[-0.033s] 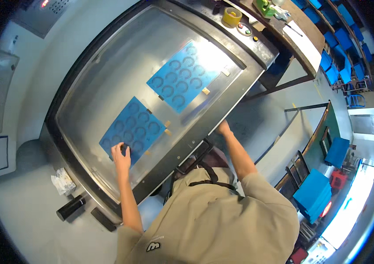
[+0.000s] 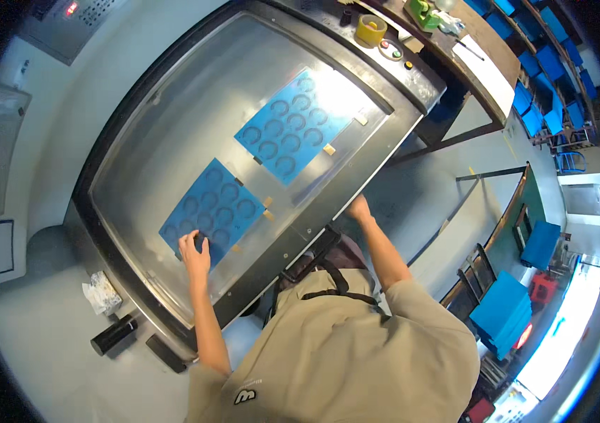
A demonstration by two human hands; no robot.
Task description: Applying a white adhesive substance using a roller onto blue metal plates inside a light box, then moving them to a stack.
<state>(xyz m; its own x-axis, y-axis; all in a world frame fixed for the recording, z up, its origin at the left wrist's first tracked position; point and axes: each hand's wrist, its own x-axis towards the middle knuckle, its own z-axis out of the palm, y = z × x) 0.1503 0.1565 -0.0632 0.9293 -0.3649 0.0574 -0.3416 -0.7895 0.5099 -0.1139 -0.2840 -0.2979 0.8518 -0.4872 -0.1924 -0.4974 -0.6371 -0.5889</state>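
Blue and thin, a rectangular flexible sheet patterned with rows of darker rings [image 2: 210, 209] lies flat on the large glass bed of a metal-framed machine table [image 2: 173, 113], at the bed's near-left part. The left hand [image 2: 195, 252] rests on that sheet's near corner, fingers spread and pressing down, gripping nothing. Small tan tape tabs [image 2: 267, 202] sit at the sheet's right edge. Beyond the sheet, farther across the glass and apart from it, lies a second blue ringed sheet [image 2: 293, 127], with a tan tab just beside its right edge. The right hand [image 2: 360, 209] is to the right of the near sheet, laid on the table's dark metal frame; whether its fingers curl over the edge I cannot tell. Left of the sheet, off the frame, lie a crumpled clear plastic bag [image 2: 101, 292] and a black cylinder [image 2: 114, 334] on the grey floor. Far beyond the sheet, at the frame's far corner, sits a yellow tape roll [image 2: 370, 29].
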